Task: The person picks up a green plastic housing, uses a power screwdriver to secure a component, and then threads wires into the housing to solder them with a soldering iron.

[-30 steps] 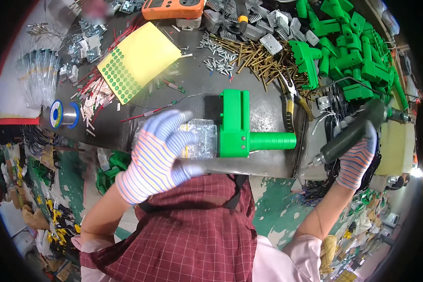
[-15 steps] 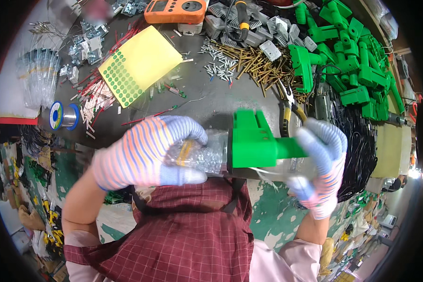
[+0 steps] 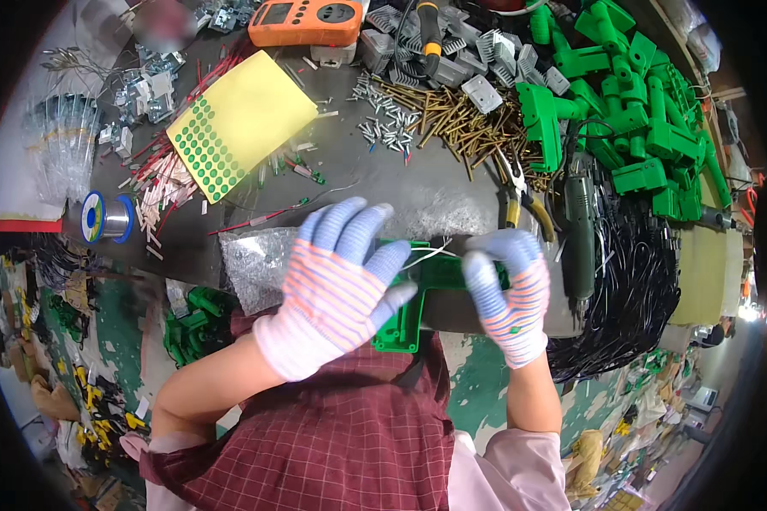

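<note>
In front of me a green plastic tool housing [image 3: 400,330] lies at the table's near edge, hollow side up, with its handle pointing right. White wires [image 3: 430,254] stick out over its upper part. My left hand [image 3: 337,285], in a striped glove, is over the housing's left side, fingers stretched out and thumb close to its wall. My right hand [image 3: 516,294], gloved alike, has its fingers curled about the handle, part of which they hide. A clear, crinkled plastic bag [image 3: 260,266] lies left of my left hand.
Beyond are a yellow sheet with green dots [image 3: 239,119], an orange meter [image 3: 307,21], brass screws [image 3: 460,123] and pliers [image 3: 520,200]. A solder spool [image 3: 106,216] stands left. At right lie a dark electric screwdriver [image 3: 579,230], black cables [image 3: 631,289] and piled green housings [image 3: 635,102].
The housing has turned from its closed outer face to its hollow side. My left hand has let go of the plastic bag, now on the table, and come to the housing. My right hand moved left.
</note>
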{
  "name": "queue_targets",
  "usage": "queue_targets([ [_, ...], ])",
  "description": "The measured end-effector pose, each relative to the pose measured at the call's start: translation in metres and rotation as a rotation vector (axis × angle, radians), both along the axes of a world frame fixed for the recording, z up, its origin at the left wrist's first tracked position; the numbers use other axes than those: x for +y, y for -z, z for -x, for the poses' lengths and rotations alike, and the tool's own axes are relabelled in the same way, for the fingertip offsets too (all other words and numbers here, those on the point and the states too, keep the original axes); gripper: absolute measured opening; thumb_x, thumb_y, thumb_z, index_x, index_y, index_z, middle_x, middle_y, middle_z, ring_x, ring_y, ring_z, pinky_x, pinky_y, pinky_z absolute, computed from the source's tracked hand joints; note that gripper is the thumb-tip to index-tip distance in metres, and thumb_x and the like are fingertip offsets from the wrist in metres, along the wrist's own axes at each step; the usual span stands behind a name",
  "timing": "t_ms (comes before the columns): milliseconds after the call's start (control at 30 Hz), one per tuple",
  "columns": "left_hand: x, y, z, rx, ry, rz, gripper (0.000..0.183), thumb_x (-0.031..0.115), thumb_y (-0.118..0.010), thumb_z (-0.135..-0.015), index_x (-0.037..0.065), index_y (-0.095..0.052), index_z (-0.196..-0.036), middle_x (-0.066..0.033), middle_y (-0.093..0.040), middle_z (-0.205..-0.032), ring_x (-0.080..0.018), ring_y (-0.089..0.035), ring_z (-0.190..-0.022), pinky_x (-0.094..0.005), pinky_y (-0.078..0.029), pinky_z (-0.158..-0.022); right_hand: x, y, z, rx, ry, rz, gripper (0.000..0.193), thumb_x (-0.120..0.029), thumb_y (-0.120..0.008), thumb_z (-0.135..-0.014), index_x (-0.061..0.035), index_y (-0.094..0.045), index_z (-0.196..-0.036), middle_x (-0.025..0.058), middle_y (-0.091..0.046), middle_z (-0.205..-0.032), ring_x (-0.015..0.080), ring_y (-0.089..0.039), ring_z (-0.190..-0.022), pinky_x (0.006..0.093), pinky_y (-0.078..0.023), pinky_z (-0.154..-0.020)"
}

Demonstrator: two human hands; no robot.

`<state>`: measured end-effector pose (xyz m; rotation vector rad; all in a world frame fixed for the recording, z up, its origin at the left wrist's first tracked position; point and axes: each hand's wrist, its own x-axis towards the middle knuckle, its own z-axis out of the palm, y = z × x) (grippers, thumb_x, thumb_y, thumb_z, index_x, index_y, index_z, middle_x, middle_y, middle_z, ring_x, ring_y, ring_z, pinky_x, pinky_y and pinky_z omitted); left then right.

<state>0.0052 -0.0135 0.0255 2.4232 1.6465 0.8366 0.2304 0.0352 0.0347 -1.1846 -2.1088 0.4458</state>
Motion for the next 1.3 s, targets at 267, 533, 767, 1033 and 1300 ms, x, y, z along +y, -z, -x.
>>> queue_targets([
  [267, 0.004, 0.028, -0.004, -0.133, 0.447, -0.228, 0.022, 0.022, -0.063, -0.076, 0.016, -0.067, -0.097, -0.0044, -0.067, -0.099, -0.0229, -0.065, -0.094, -0.0481, -0.051, -0.097, 0.007, 0.011, 0.008, -0.234, -0.113, -0.049, 0.016, -0.019, -0.073, -0.079, -0.0123, -0.069, -0.094, 0.0054, -0.066, -0.084, 0.0277, -0.062, -0.08, 0.0404, -0.047, -0.074],
  [533, 0.014, 0.028, -0.005, 0.048, 0.449, -0.232, 0.021, 0.018, -0.064, -0.075, 0.016, -0.068, -0.095, 0.0009, -0.063, -0.083, -0.0167, -0.063, -0.081, -0.0412, -0.052, -0.093, 0.086, -0.029, -0.008, -0.489, 0.052, -0.189, 0.015, -0.021, -0.07, -0.083, -0.0133, -0.068, -0.095, 0.0089, -0.065, -0.091, 0.0312, -0.062, -0.089, 0.0435, -0.048, -0.079],
  [767, 0.025, 0.031, -0.009, 0.002, 0.39, -0.262, 0.016, 0.019, -0.062, -0.076, 0.014, -0.067, -0.091, 0.0013, -0.063, -0.084, -0.017, -0.062, -0.08, -0.04, -0.051, -0.094, 0.162, -0.021, 0.046, -0.868, 0.174, -0.135, 0.045, -0.027, -0.075, -0.08, -0.0086, -0.059, -0.117, 0.0182, -0.066, -0.102, 0.0361, -0.064, -0.096, 0.0458, -0.052, -0.081],
  [1033, 0.005, 0.02, 0.04, -0.407, 0.255, -0.284, 0.026, 0.025, -0.073, -0.08, 0.013, -0.067, -0.101, -0.0082, -0.065, -0.109, -0.0322, -0.062, -0.104, -0.0513, -0.049, -0.097, 0.053, -0.061, 0.033, 0.389, 0.062, 0.417, 0.053, -0.001, -0.071, -0.085, 0.0028, -0.051, -0.134, 0.0131, -0.064, -0.111, 0.0184, -0.063, -0.1, 0.0331, -0.052, -0.087],
  [1300, -0.001, 0.054, 0.068, -0.14, 0.046, -0.101, 0.053, 0.053, -0.069, -0.081, 0.01, -0.058, -0.11, -0.0156, -0.056, -0.132, -0.0372, -0.053, -0.118, -0.05, -0.042, -0.101, -0.059, -0.017, 0.028, 0.291, -0.148, 0.545, 0.049, 0.001, -0.082, -0.073, -0.003, -0.062, -0.118, 0.0145, -0.065, -0.117, 0.0242, -0.065, -0.108, 0.0341, -0.053, -0.091],
])
